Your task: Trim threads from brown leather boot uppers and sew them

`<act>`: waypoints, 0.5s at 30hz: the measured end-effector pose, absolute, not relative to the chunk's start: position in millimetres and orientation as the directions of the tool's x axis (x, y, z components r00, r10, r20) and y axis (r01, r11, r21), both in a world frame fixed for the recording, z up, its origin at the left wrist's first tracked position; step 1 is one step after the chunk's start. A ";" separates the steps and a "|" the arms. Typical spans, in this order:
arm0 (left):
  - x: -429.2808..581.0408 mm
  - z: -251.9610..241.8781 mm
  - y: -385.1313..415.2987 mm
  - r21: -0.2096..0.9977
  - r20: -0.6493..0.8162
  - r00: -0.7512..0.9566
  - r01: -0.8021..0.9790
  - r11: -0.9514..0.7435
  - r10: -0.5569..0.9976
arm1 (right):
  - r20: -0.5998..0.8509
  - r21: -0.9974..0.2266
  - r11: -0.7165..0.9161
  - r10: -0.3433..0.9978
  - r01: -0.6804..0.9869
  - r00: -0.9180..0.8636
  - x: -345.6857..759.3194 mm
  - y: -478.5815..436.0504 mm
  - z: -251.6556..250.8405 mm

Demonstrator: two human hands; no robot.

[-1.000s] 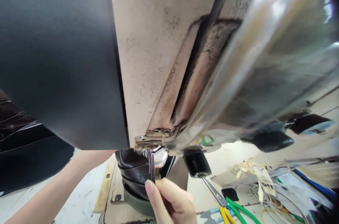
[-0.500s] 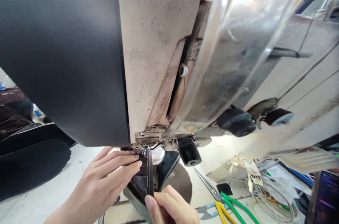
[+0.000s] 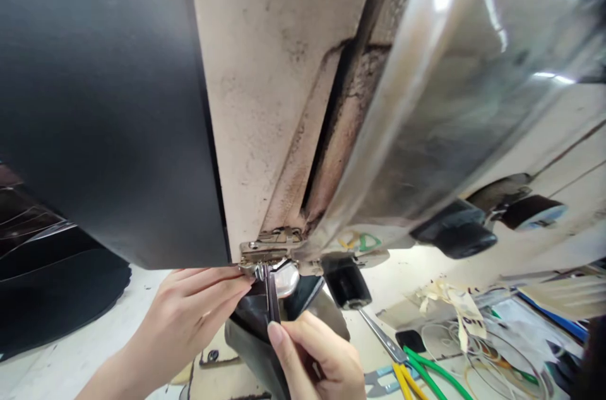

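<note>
A dark leather piece (image 3: 250,311) runs under the presser foot (image 3: 261,271) of a sewing machine (image 3: 279,72). My left hand (image 3: 199,302) presses its closed fingers on the piece just left of the foot, with the fingertips partly hidden under the machine head. Between thumb and fingers, my right hand (image 3: 317,349) pinches the narrow folded edge (image 3: 271,302) of the same piece, a short way in front of the foot. The needle itself cannot be made out.
Scissors with green and yellow handles (image 3: 402,359) and blue-handled snips (image 3: 379,381) lie right of my right hand. Beyond are tangled cords and tags (image 3: 473,330). A black knob (image 3: 348,283) juts from the machine. Black material (image 3: 61,293) lies at left.
My right hand has moved up, closer to the presser foot, and less of the leather shows between my hands. My left fingers are more bent. The view has shifted nearer the machine.
</note>
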State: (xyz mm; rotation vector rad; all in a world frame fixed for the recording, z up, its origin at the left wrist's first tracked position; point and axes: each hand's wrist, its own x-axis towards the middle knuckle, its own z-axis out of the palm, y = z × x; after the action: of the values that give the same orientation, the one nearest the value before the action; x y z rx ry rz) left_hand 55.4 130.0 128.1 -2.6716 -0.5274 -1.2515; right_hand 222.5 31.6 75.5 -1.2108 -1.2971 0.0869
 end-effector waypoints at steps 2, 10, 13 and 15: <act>55.3 127.2 130.9 0.025 0.776 0.573 0.393 -0.919 0.266 | 0.660 -0.728 0.449 0.662 0.519 0.354 222.8 33.9 81.7; 50.4 114.6 132.8 0.028 0.760 0.572 0.444 -0.895 0.308 | 0.626 -0.759 0.438 0.694 0.483 0.355 223.8 36.4 85.6; 53.4 116.8 133.1 0.027 0.771 0.565 0.432 -0.901 0.294 | 0.617 -0.768 0.449 0.710 0.457 0.340 224.8 38.5 90.7; 55.3 118.6 134.8 0.030 0.775 0.566 0.414 -0.910 0.282 | 0.617 -0.762 0.447 0.722 0.469 0.313 227.6 40.0 95.3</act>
State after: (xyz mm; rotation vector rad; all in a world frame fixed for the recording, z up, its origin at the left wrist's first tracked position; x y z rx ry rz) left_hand 55.3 134.8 118.6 -2.6396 -0.5914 -1.2644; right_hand 227.6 40.0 95.3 -1.1839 -1.3242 0.2325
